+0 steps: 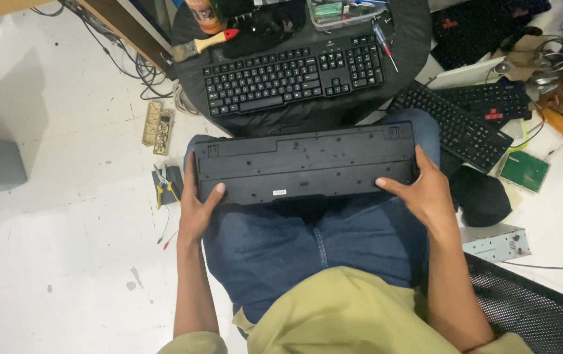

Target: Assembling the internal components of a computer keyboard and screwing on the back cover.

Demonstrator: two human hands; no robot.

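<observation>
Two hands hold an upturned black keyboard (304, 164) across our lap, its screwed underside facing up. Our left hand (196, 210) clasps the left end, its grip pinching the edge with the thumb on top. Our right hand (425, 190) does likewise at the right end. Beyond our knees a round dark worktop (406, 39) carries a second keyboard (294, 75), keys up, and a red-handled brush (206, 42).
</observation>
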